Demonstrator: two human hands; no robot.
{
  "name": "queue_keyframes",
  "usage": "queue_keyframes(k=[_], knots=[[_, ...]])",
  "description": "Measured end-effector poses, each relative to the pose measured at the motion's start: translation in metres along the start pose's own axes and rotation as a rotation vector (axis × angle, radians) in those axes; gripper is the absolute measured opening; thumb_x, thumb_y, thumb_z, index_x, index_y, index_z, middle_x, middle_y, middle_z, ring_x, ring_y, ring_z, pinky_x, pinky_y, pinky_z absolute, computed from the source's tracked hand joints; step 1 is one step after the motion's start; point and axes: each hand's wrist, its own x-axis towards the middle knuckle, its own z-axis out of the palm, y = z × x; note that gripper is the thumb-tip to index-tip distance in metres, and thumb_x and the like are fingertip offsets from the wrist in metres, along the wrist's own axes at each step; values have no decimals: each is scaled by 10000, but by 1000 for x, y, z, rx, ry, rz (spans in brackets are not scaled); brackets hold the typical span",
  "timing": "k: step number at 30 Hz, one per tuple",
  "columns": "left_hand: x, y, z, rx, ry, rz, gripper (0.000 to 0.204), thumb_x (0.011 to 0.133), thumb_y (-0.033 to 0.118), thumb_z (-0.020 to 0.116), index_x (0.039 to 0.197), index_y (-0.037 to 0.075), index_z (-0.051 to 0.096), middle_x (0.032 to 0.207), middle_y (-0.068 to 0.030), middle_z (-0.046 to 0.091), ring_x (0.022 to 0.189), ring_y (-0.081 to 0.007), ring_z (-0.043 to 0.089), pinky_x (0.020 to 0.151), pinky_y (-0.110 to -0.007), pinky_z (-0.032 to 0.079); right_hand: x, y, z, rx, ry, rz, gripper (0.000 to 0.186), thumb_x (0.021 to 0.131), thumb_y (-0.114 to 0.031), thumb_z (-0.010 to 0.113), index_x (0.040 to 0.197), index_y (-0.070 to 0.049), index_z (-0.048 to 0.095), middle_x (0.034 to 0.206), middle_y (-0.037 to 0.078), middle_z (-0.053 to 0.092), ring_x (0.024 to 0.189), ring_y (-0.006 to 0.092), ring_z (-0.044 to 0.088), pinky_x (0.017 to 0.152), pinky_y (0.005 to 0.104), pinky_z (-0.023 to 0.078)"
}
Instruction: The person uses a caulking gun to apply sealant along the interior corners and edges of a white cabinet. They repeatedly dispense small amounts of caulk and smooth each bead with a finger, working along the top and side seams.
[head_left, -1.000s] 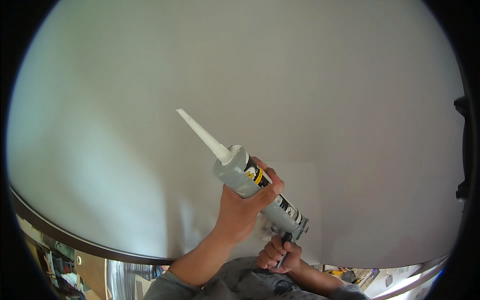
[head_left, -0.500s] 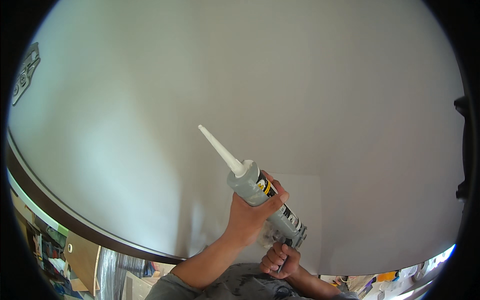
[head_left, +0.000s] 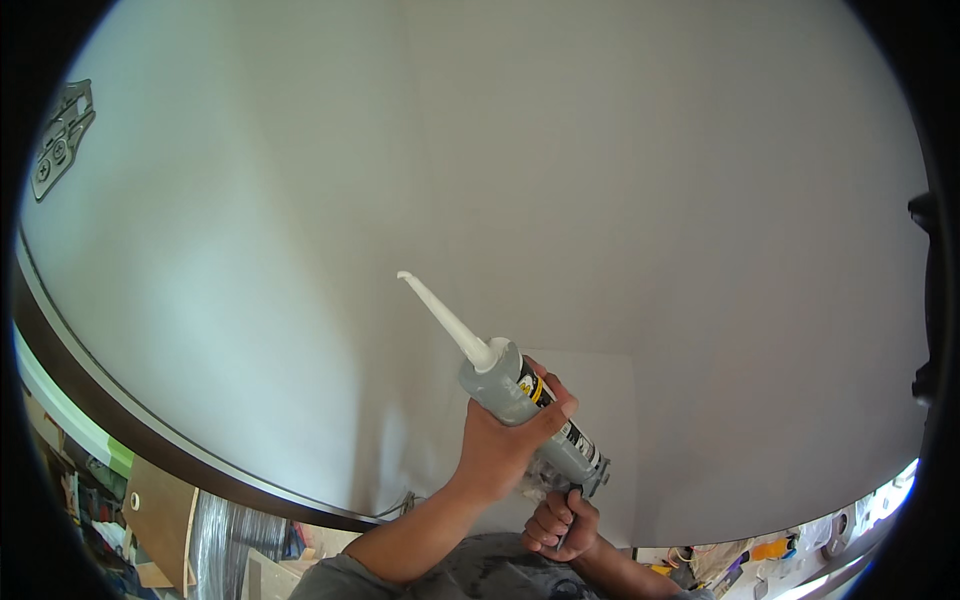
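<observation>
A caulking gun (head_left: 597, 474) carries a grey sealant cartridge (head_left: 505, 393) with a black and yellow label. Its long white nozzle (head_left: 442, 317) points up and to the left, and a small bit of white stuff sits at the tip. My left hand (head_left: 505, 445) is wrapped round the cartridge's barrel from below. Lower down and to the right, my right hand (head_left: 562, 525) grips the gun's handle and trigger. Around the nozzle are pale panels (head_left: 300, 250) of what looks like a cabinet interior; the tip seems near them, but whether it touches I cannot tell.
A metal hinge plate (head_left: 62, 145) is screwed to the panel at far left. Along the lower left runs a dark panel edge (head_left: 150, 450). Beyond it are a brown board (head_left: 160, 515), a plastic-wrapped bundle (head_left: 225, 540) and clutter. Mixed items, one orange (head_left: 770, 550), lie at lower right.
The nozzle tip and cartridge sit slightly lower in the picture. White stuff at the tip now curls to the left. The hinge plate shows more fully; both hands keep their grip.
</observation>
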Motion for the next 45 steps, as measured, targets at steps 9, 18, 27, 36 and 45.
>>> queue_keyframes(k=[9, 18, 27, 36, 45], knots=[[-7, 7, 10, 301, 159, 41, 406, 847, -26, 816, 1137, 76, 551, 963, -55, 659, 895, -127, 663, 784, -311, 552, 12, -41, 67, -1144, 966, 261, 499, 939, -484, 756, 1164, -45, 686, 1097, 88, 701, 965, 219, 676, 896, 392, 522], [-16, 28, 5, 457, 103, -86, 379, 825, 93, 876, 1085, 45, 604, 983, -37, 685, 890, -109, 654, 781, -301, 546, 112, -79, 232, -1721, 344, -749, 311, 846, 21, 832, 1130, -8, 710, 984, 50, 608, 845, 130, 583, 790, 282, 507], [-28, 18, -25, 547, 65, -76, 471, 827, 127, 876, 1194, 23, 600, 1054, -74, 715, 973, -154, 689, 858, -328, 552, 176, -55, 239, -1485, 94, -584, 382, 884, 74, 778, 1248, -31, 730, 1099, 75, 649, 944, 143, 645, 855, 305, 548], [-35, 33, -13, 490, 94, 81, 459, 830, 124, 870, 1189, 22, 603, 1046, -80, 714, 964, -155, 688, 859, -338, 551, 175, -54, 261, -1480, -8, -570, 230, 907, 89, 747, 1116, -8, 758, 1050, 75, 673, 960, 146, 663, 864, 300, 557], [-36, 22, -20, 615, 209, 111, 449, 822, 175, 885, 1132, 9, 605, 1019, -119, 725, 921, -196, 702, 838, -359, 555, 175, -66, 291, -1230, 71, -245, 369, 887, 98, 709, 1247, 24, 687, 1055, 42, 603, 912, 137, 627, 807, 307, 558]])
